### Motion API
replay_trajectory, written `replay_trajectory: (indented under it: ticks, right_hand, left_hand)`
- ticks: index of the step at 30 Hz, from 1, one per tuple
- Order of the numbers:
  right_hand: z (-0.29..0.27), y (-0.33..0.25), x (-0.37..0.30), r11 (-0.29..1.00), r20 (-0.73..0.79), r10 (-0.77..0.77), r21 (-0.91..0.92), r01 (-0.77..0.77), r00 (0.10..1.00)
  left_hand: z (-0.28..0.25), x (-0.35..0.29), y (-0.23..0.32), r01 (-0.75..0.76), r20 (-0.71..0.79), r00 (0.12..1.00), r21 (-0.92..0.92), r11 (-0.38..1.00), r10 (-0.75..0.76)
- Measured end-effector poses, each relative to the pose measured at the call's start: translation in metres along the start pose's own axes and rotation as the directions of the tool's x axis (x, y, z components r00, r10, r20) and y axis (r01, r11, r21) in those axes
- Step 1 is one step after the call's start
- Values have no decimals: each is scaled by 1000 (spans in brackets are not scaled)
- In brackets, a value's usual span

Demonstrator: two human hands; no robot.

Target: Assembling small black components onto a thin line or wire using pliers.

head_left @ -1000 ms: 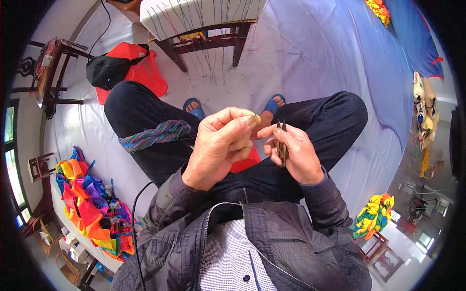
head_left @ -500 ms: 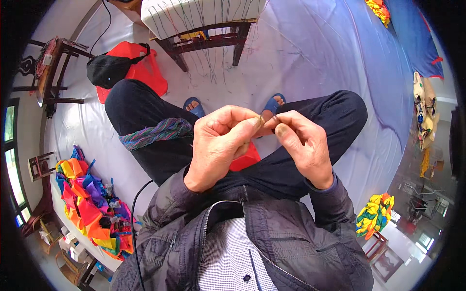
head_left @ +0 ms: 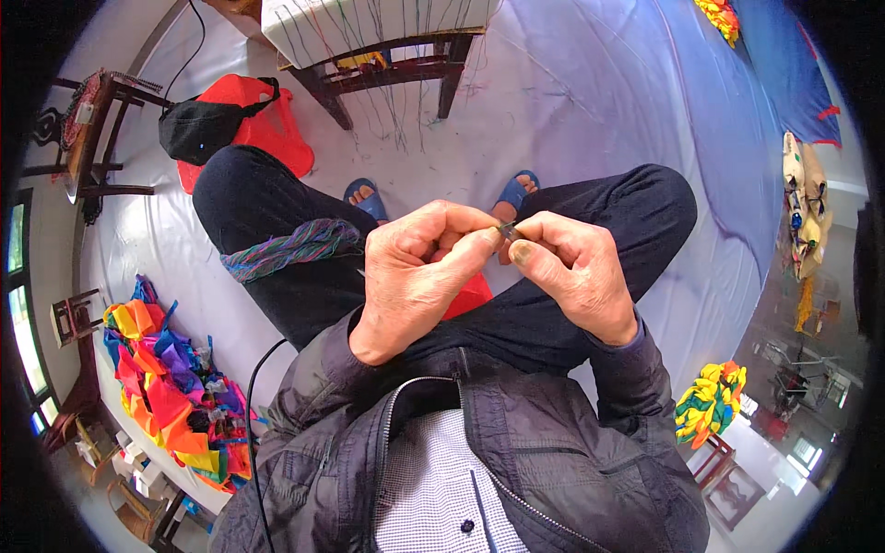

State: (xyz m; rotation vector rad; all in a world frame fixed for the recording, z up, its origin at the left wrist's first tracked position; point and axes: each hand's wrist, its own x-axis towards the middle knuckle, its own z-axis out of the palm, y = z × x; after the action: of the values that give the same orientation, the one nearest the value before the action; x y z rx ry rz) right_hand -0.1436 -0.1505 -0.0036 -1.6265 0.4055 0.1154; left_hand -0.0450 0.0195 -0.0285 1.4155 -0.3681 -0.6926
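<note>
My left hand (head_left: 419,272) and my right hand (head_left: 576,267) meet in front of my chest, fingertips together. Between the thumbs and forefingers sits a small dark object (head_left: 506,230), pinched from both sides; its kind is too small to tell. A red piece (head_left: 468,295) shows below the hands on my lap. A skein of multicoloured thread (head_left: 286,249) lies across my left thigh. I sit with knees apart in dark trousers and blue sandals (head_left: 516,194).
A wooden frame strung with threads (head_left: 378,28) stands ahead on a white sheet. A red plastic stool with a black bag (head_left: 207,129) is at the left. Piles of coloured cloth lie at lower left (head_left: 166,387) and lower right (head_left: 710,405).
My right hand has risen from beside the left and closed in, so both sets of fingertips now pinch the small object together. My left hand has barely moved.
</note>
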Motion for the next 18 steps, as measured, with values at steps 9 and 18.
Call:
replay_trajectory:
  ticks: [9,18]
  right_hand:
    - [-3,-4,0,1000,9,-2,5,2,1000]
    - [-10,-6,-3,999,38,29,-39,-27,999]
  left_hand:
    - [0,-1,-4,-5,5,1000,18,1000,4]
    - [-2,-1,-1,-15,27,1000,34,999,14]
